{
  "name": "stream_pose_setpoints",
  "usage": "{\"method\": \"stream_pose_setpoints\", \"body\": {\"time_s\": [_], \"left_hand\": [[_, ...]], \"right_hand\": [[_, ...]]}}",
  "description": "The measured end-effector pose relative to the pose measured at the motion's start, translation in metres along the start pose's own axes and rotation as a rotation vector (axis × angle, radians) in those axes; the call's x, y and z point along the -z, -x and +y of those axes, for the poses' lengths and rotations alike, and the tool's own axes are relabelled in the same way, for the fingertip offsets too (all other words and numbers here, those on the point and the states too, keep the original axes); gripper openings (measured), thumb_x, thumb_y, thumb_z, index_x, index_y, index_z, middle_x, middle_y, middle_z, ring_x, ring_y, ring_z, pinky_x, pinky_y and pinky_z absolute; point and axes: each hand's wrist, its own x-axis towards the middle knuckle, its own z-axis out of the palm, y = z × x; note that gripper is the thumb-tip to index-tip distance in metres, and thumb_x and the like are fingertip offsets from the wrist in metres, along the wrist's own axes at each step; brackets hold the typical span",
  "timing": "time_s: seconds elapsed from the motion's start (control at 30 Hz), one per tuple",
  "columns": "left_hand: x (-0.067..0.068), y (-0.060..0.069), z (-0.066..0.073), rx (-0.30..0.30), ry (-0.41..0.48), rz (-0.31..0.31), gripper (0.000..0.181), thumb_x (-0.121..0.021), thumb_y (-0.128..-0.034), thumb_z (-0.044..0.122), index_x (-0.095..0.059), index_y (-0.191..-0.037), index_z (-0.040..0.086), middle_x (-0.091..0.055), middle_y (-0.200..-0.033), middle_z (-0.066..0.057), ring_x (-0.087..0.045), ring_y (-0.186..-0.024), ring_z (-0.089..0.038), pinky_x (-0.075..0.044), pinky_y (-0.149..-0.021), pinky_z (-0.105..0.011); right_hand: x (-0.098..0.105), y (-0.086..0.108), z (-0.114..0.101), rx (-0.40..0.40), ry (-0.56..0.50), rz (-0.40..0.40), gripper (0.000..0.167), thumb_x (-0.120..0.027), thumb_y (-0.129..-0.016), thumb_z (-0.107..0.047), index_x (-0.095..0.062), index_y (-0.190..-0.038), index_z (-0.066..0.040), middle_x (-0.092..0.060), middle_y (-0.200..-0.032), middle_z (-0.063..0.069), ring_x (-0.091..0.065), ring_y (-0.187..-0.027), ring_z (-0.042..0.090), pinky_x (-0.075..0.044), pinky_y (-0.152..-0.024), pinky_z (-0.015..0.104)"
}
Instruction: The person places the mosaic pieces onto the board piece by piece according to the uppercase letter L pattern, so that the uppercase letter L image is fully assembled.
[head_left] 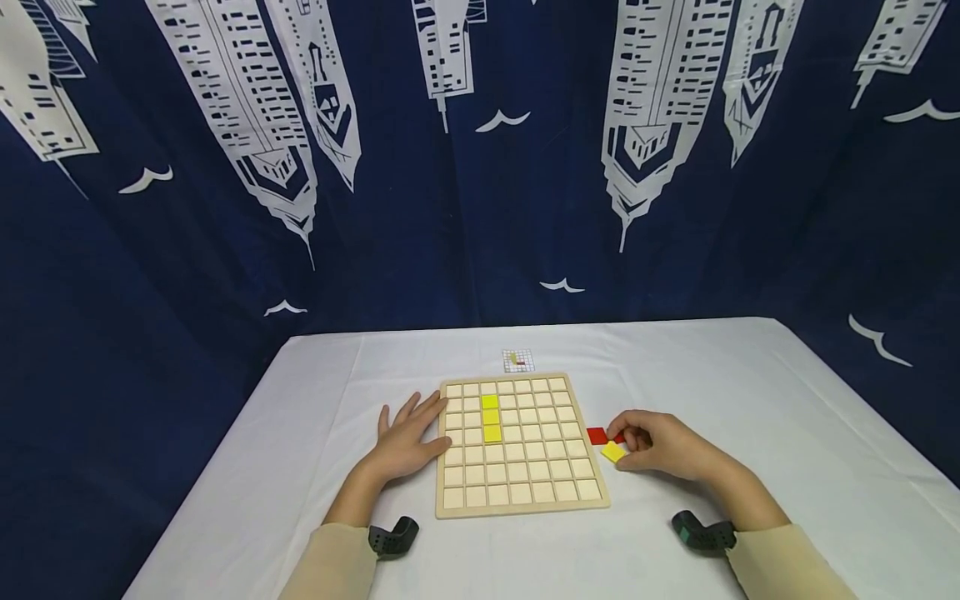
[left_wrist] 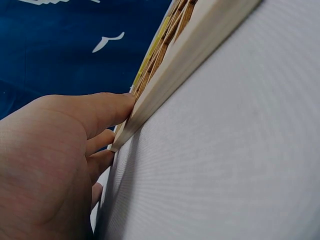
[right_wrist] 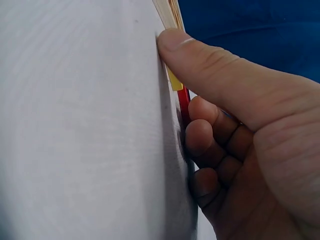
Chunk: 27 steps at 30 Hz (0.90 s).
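Observation:
A square wooden grid board (head_left: 523, 512) lies on the table, with several yellow tiles (head_left: 491, 417) in one column of its cells. My left hand (head_left: 405, 439) rests against the board's left edge, fingers spread and thumb touching the frame, as the left wrist view also shows at the wooden rim (left_wrist: 172, 72). Right of the board, my right hand (head_left: 660, 444) pinches a loose yellow tile (head_left: 612, 452) between thumb and index finger, close above the table. Red tiles (head_left: 597, 436) lie just beyond it, partly covered by the fingers; the right wrist view shows a red edge (right_wrist: 184, 106).
Behind the board lies a small printed grid card (head_left: 518, 361) with coloured squares. A white cloth covers the table (head_left: 750, 375). A dark blue curtain (head_left: 465, 208) with white building prints hangs behind it. Each wrist carries a black device (head_left: 703, 532).

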Motion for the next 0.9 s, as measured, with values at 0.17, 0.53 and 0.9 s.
{"method": "stream_pose_setpoints", "body": {"time_s": [0.17, 0.53, 0.9], "left_hand": [[-0.0009, 0.0006, -0.0008, -0.004, 0.018, -0.003, 0.068, -0.063, -0.0937, 0.033, -0.038, -0.155, 0.017, -0.028, -0.166, -0.003, -0.01, -0.157, -0.032, 0.015, -0.119, -0.065], [-0.0003, 0.0011, 0.0, -0.007, 0.019, 0.003, 0.068, -0.063, -0.0937, 0.032, -0.038, -0.155, 0.016, -0.028, -0.166, -0.003, -0.01, -0.157, -0.033, 0.014, -0.119, -0.065], [0.0006, 0.0019, 0.0005, -0.012, 0.017, 0.005, 0.068, -0.063, -0.0939, 0.032, -0.038, -0.155, 0.016, -0.029, -0.166, -0.004, -0.011, -0.157, -0.033, 0.014, -0.119, -0.065]], "right_hand": [[-0.0024, -0.0001, 0.0004, -0.003, 0.028, 0.017, 0.031, -0.086, -0.077, -0.017, -0.065, -0.1, -0.012, -0.053, -0.077, -0.002, -0.045, -0.066, 0.0, -0.042, -0.058, 0.018], [-0.0046, 0.0011, 0.002, 0.081, 0.042, 0.042, 0.027, -0.087, -0.075, -0.018, -0.066, -0.093, -0.016, -0.053, -0.077, -0.002, -0.045, -0.066, -0.001, -0.041, -0.056, 0.018], [-0.005, 0.001, -0.0024, 0.037, 0.07, 0.035, 0.026, -0.087, -0.074, -0.02, -0.064, -0.087, -0.017, -0.054, -0.077, -0.004, -0.047, -0.067, 0.001, -0.041, -0.058, 0.017]]}}
